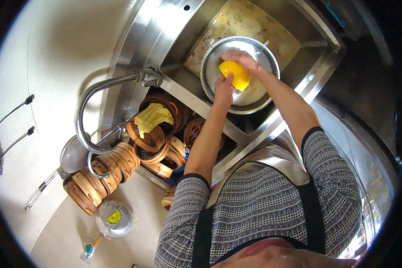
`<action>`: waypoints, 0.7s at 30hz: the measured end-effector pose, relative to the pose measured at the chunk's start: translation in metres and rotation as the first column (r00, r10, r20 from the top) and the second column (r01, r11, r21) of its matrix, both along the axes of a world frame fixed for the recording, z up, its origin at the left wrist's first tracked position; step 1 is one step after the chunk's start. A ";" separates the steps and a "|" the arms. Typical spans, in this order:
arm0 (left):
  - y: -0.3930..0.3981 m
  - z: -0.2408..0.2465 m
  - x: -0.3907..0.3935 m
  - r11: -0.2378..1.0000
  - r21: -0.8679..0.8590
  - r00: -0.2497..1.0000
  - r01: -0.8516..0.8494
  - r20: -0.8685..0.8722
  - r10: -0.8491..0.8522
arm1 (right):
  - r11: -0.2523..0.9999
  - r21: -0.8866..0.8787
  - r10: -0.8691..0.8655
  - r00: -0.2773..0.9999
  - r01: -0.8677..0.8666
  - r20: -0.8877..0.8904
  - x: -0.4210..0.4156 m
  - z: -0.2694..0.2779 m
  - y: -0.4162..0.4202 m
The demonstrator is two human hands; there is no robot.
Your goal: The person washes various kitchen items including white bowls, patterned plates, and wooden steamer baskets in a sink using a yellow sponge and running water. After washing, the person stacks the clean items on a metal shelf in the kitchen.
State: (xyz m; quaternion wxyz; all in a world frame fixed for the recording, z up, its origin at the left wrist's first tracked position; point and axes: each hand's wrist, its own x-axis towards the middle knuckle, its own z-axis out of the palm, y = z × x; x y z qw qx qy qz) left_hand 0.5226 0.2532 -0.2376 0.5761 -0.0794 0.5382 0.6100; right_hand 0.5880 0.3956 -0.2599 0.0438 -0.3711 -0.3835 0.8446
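My left hand grips a glossy yellow bowl by its near edge, thumb on the outer face. On the far side of the bowl, my right hand lies close against it; its fingers are slightly blurred and its palm side is hidden. Both hands are over a round metal basin, which has cloudy whitish liquid in it. This basin stands in a stainless steel sink compartment with yellowish, dirty water and food scraps around it.
A curved chrome faucet rises left of the sink. Bamboo steamer baskets are stacked on the left, with more in the second compartment under a yellow-green cloth. A mesh strainer hangs beside them. A plastic-wrapped item lies lower left.
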 end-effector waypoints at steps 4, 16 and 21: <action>0.007 -0.017 -0.004 0.983 0.072 0.974 -0.171 0.164 0.157 | 0.830 0.498 0.312 0.949 -0.251 -0.042 0.006 0.009 -0.005; 0.047 -0.106 0.025 0.931 -0.365 0.899 -0.012 -0.412 -0.150 | 0.990 0.007 -0.137 0.929 0.143 0.343 0.027 -0.097 -0.042; 0.021 -0.084 0.019 0.975 -0.219 0.984 0.023 -0.169 -0.061 | 0.247 0.903 0.048 0.935 -0.351 0.351 0.041 -0.041 -0.055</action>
